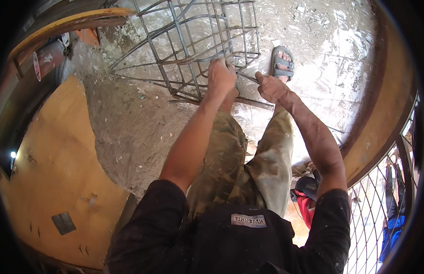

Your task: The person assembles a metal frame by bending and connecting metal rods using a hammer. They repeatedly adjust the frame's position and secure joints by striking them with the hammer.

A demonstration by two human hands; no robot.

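- At the left we see a large yellowish board, apart from the work.
- Upper middle, the metal bar cage sits on the dusty floor in front of us. Its bars already cross in an open lattice, so we judge the main shape formed; some run bent and uneven, and whether every crossing is fastened we cannot tell.
- At the cage's near right corner, our left hand is clenched on the bars, its fingertips partly hidden.
- Just right of that, a dark rod spans toward the other hand; its far end is too small to read. We take this corner as the part left unfinished.
- Below, a long bar juts rightward near our feet; whether it is joined on, we cannot tell.
- Our right hand grasps the rod's near end, thumb along it.
- Further right stands a foot in a grey sandal.
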